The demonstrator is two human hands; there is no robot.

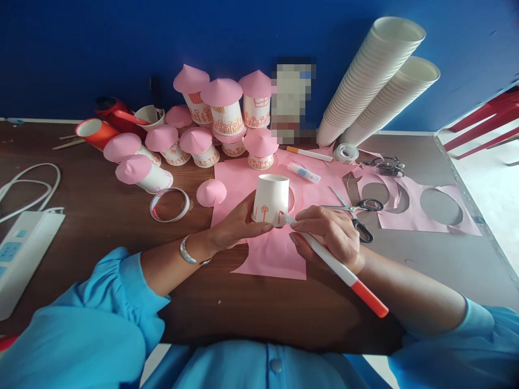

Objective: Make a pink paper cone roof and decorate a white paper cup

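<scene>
My left hand [237,220] is wrapped round the lower side of an upside-down white paper cup [272,195], thumb along its rim. Red lines and a small red flower are drawn near that rim. In my right hand [330,237] is a white marker [336,265] with a red end, its tip touching the cup beside a red mark. Under both hands lies pink paper [279,259]. Left of the cup rests a pink paper cone [211,193], and to the right of my right hand are black-handled scissors [359,207].
Several decorated cups with pink cone roofs [222,93] stand at the back. Two tall stacks of paper cups [373,75] lean against the blue wall. A glue stick [303,173], a tape roll [346,153] and pink offcuts [413,197] lie rightward; a power strip [28,254] lies far left.
</scene>
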